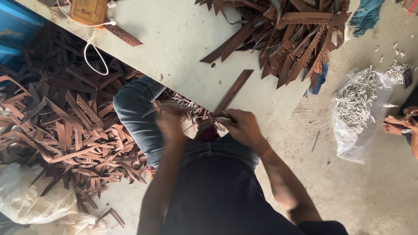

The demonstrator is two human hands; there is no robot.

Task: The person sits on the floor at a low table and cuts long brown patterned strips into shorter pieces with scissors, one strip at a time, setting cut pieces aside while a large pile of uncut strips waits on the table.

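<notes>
At the centre of the frame we see the right hand (244, 127) closed around the near end of a long brown strip (233, 91), which slants up and to the right over the pale counter (183, 39). The left hand (170, 119) sits just left of it, blurred; its fingers look curled, but we cannot tell what it grips, if anything. Both hands hover above the person's knee in blue jeans (137, 115). In the upper right of the frame a heap of brown strips (296, 39) lies on the counter, some plain and some patterned, and a single patterned strip (124, 35) lies near the upper left. At the top left edge an orange rectangular box (89, 11) with a printed label rests on the counter, and a white cable (93, 54) loops down from it over the counter edge. Left of the frame, a far larger pile of strips (65, 126) covers the floor. In the lower left corner lies a crumpled whitish plastic bag (37, 200). At the right, a clear plastic bag (359, 109) holds many small pale metal pieces, and another person's bare feet (398, 124) show at the right edge beside it. A blue cloth (365, 15) lies at the top right.
</notes>
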